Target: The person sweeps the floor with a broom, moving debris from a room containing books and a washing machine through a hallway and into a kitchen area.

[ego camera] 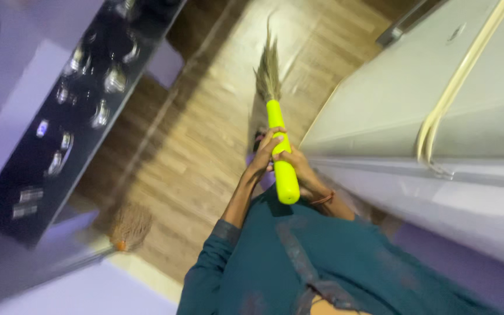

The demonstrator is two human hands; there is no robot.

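Both hands, left hand (265, 153) and right hand (296, 165), clench the neon-yellow plastic-handled grass broom (280, 153); swinging wide, its bristles may strike the pale refrigerator (392, 99).

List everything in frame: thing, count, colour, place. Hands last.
Grass broom with neon-yellow plastic handle: 1, tan bristles, yellow handle, centre, bristles pointing away over the floor.
Second brown grass broom: 1, brown, lower left, by the base of the counter.
Wood-pattern plank floor: 1, brown, centre.
Dark glossy counter with shiny steel vessels: 1 counter, black; vessels silver, too blurred to count; left.
White refrigerator: 1, white, right; cream-coloured cord running over it.
Teal long-sleeved top: 1, teal, bottom centre, worn by the person.
Red-orange bangle: 1, on the right wrist.
Left hand: 1, gripping the yellow handle.
Right hand: 1, gripping the same handle.
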